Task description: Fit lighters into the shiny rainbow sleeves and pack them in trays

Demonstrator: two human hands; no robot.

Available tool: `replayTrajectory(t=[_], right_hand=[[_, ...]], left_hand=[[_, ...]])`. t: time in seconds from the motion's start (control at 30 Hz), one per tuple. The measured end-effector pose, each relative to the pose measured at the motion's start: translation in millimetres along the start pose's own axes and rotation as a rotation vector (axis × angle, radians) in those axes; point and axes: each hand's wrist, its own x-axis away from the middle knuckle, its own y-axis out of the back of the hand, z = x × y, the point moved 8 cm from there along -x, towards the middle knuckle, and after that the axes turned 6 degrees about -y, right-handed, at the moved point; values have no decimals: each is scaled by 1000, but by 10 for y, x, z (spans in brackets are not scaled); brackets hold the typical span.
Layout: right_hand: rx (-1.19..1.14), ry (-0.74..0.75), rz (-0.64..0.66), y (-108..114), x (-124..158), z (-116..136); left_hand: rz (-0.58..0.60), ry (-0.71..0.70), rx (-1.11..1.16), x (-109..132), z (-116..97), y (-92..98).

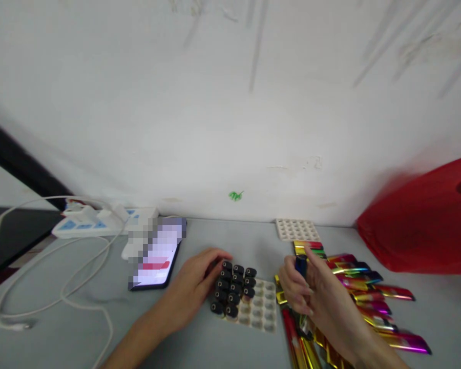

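Observation:
A pale moulded tray (257,312) lies on the table with empty pockets on its right side. Several small black-topped pieces (234,287), each with a small ring mark, stand in rows on its left side. At the tray's left edge, my left hand (195,282) rests against these pieces, its thumb and forefinger apart and some fingertips hidden. Just right of the tray, my right hand (303,282) is closed around a small dark blue, cylinder-like piece (301,265), whose top end shows between thumb and fingers. Beneath and beside this hand lie many shiny red, gold and purple casings (380,292).
A second pale tray (297,229) lies against the wall. On the left are a phone (159,256) with a lit screen, a white power strip (103,220) with plugs, and a looped white cable (65,277). A red bag (418,225) stands at the right.

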Motion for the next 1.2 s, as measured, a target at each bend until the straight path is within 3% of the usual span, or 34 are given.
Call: replayTrajectory(t=[0.17,0.3,0.5,0.77,0.93,1.2], right_hand=[[-1,-112,23,-73,13,-113],[66,-60,2,-130,26,-60],[57,-134,-58,-40,37,-153],[52,-208,-101,16,44,-248],[76,-209,-131,11,50,-226],[93,-175,-64,-22,41,-217]], left_hand=[[-1,-4,6,-15,17,-3],[29,23,50,-20,64,-14],[165,147,61,24,120,-54],[313,237,16,197,96,56],[269,164,-155,174,-18,92],[219,80,-81,118,-53,15]])
